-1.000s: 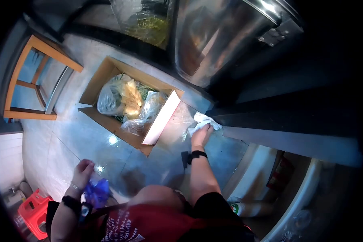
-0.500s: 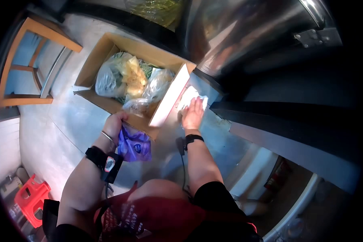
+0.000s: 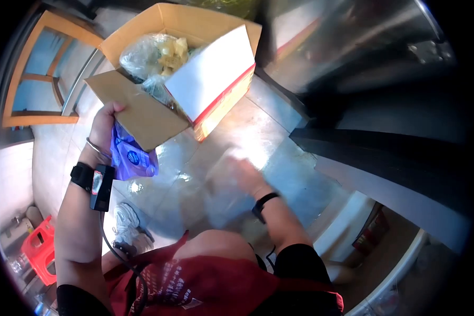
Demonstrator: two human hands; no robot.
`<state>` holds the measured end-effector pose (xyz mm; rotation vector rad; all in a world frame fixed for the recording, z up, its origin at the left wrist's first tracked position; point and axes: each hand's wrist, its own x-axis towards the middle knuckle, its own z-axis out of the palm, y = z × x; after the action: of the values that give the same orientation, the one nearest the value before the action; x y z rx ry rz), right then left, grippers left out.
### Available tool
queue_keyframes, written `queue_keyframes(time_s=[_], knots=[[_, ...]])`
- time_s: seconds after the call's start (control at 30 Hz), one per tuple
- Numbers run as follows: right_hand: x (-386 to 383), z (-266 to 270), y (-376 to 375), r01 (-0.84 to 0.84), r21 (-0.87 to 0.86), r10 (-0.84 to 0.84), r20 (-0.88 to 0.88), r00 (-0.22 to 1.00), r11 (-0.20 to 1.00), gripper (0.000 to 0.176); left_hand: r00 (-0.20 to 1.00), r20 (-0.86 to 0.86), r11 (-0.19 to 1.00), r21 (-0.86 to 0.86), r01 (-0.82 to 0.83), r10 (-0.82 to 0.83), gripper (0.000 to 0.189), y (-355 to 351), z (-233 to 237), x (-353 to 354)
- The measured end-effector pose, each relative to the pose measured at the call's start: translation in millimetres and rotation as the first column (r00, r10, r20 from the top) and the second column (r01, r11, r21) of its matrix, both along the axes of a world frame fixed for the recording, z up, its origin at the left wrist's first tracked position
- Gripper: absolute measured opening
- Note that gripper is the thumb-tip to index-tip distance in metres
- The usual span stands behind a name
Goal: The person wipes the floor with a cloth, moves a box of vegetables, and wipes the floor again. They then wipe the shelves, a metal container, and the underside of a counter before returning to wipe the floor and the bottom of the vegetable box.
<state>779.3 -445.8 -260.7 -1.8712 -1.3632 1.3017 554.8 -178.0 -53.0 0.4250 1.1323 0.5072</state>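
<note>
My left hand (image 3: 106, 117) is closed on the raised flap of an open cardboard box (image 3: 137, 118), and a purple plastic packet (image 3: 131, 157) hangs from the same hand against the flap. Inside the box lie clear plastic bags (image 3: 148, 55), a yellowish bag (image 3: 174, 55) and some green stuff, partly hidden by the flaps. My right hand (image 3: 245, 174) is low over the wet, shiny floor (image 3: 195, 195), smeared by motion. A pale blur under its fingers is the white cloth (image 3: 221, 171); the fingertips do not show clearly.
A wooden frame with a metal bar (image 3: 55, 79) stands at the left. A red plastic stool (image 3: 39, 250) is at lower left, near a white shoe (image 3: 126, 224). Shiny metal equipment (image 3: 321, 58) and a dark ledge (image 3: 363, 152) bound the right side.
The box has tilted and shifted away and to the left, with my left hand and the purple packet moving left too. My right hand has swept the white cloth nearer to my body.
</note>
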Motion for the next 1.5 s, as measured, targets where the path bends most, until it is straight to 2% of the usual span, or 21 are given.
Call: queue_keyframes(time_s=[0.13, 0.27, 0.33, 0.4, 0.43, 0.5, 0.53, 0.63, 0.67, 0.77, 0.83, 0.93, 0.97, 1.0, 1.03, 1.1, 1.17, 1.33, 1.4, 1.43, 1.5], knots=[[63.4, -58.4, 38.4, 0.166, 0.497, -0.471, 0.586, 0.659, 0.852, 0.035, 0.998, -0.015, 0.998, -0.003, -0.058, 0.058, 0.034, 2.7, -1.2, -2.0], [22.2, -52.0, 125.3, 0.453, 0.398, -0.593, 0.651, 0.473, 0.798, 0.051, 0.997, 0.025, 0.997, -0.017, -0.076, 0.077, 0.034, 10.6, 6.2, -8.3], [-1.9, -37.4, 141.2, 0.327, 0.36, -0.486, 0.659, 0.574, 0.874, 0.052, 0.997, 0.015, 0.997, -0.008, -0.075, 0.075, 0.035, 8.4, 11.5, -3.5], [-18.1, -13.3, 149.1, 0.219, -0.025, -0.206, 0.248, 0.947, 0.975, 0.053, 0.994, 0.081, 0.997, 0.018, -0.079, 0.077, 0.035, 6.5, 14.7, 3.5], [-33.2, -3.0, 148.7, 0.277, -0.256, -0.315, -0.121, 0.941, 0.926, 0.049, 0.993, 0.103, 0.998, 0.013, -0.064, 0.062, 0.035, 9.4, 12.5, 2.6], [-74.7, -19.8, 114.0, 0.015, 0.015, -0.014, -0.064, 0.998, 1.0, 0.039, 0.991, 0.107, 0.997, 0.021, -0.078, 0.075, 0.035, 11.5, 11.3, 6.4], [-97.4, -53.2, 81.4, -0.419, 0.334, 0.228, 0.484, 0.845, 0.844, 0.035, 0.991, 0.104, 0.996, 0.026, -0.09, 0.086, 0.034, 13.3, 12.9, 6.4], [-85.0, -53.6, 36.4, -0.625, 0.421, 0.422, 0.481, 0.769, 0.658, 0.031, 0.977, 0.198, 0.997, -0.022, -0.07, 0.073, 0.034, 15.0, 19.4, 9.7], [-63.8, -23.9, 38.0, -0.531, 0.342, 0.468, 0.253, 0.847, 0.775, 0.03, 0.977, 0.197, 0.996, -0.017, -0.083, 0.085, 0.034, 20.5, 18.5, 5.8], [-5.5, -19.4, 58.6, -0.165, 0.315, 0.094, 0.229, 0.969, 0.935, 0.025, 0.948, 0.318, 0.999, -0.044, -0.004, 0.017, 0.04, 21.2, 14.6, -0.3], [31.5, -25.8, 78.0, 0.243, 0.447, -0.433, 0.391, 0.812, 0.861, 0.019, 0.946, 0.324, 0.997, -0.071, 0.012, 0.012, 0.039, 16.5, 24.4, 3.2], [39.0, -63.9, 130.7, 0.203, 0.562, -0.575, 0.633, 0.518, 0.802, 0.027, 0.958, 0.286, 0.999, -0.047, 0.025, -0.01, 0.038, 19.9, 27.5, 8.8], [28.3, -71.3, 160.7, 0.648, 0.394, -0.651, -0.147, 0.745, 0.652, 0.025, 0.948, 0.318, 0.997, -0.055, 0.046, -0.026, 0.036, 24.0, 27.6, 8.8], [17.5, -77.5, 191.0, 0.939, -0.079, -0.607, -0.78, 0.152, 0.336, 0.031, 0.938, 0.344, 0.996, -0.06, 0.072, -0.047, 0.034, 25.7, 28.2, 9.0], [-0.3, -95.5, 208.7, 0.789, 0.314, -0.721, -0.324, 0.612, 0.528, 0.041, 0.958, 0.278, 0.996, -0.026, 0.083, -0.073, 0.033, 25.9, 30.2, 11.2], [-28.9, -70.7, 219.5, 0.453, 0.499, -0.563, 0.088, 0.822, 0.738, 0.036, 0.974, 0.206, 0.995, -0.012, 0.099, -0.094, 0.034, 31.3, 32.2, 7.5], [-54.4, -47.3, 230.1, 0.274, 0.497, -0.377, 0.117, 0.919, 0.823, 0.03, 0.964, 0.234, 0.991, -0.015, 0.132, -0.125, 0.037, 48.5, 31.3, 6.2], [-124.9, 5.2, 184.1, -0.09, 0.482, 0.108, -0.01, 0.994, 0.871, 0.017, 0.99, 0.135, 0.999, 0.023, 0.035, -0.037, 0.032, 53.9, 29.8, 13.4], [-144.2, -4.7, 129.8, -0.282, 0.569, 0.299, 0.066, 0.952, 0.773, 0.013, 0.987, 0.153, 0.998, 0.016, 0.056, -0.058, 0.033, 55.4, 27.5, 12.7], [-159.5, -62.8, 105.4, -0.442, 0.722, 0.45, 0.202, 0.87, 0.532, 0.014, 0.98, 0.171, 0.994, 0.005, 0.106, -0.106, 0.035, 55.6, 30.6, 12.0], [-150.6, -56.4, 48.8, -0.546, 0.467, 0.592, 0.06, 0.804, 0.695, 0.018, 0.94, 0.29, 0.979, -0.036, 0.2, -0.182, 0.04, 55.9, 33.0, 7.7]])
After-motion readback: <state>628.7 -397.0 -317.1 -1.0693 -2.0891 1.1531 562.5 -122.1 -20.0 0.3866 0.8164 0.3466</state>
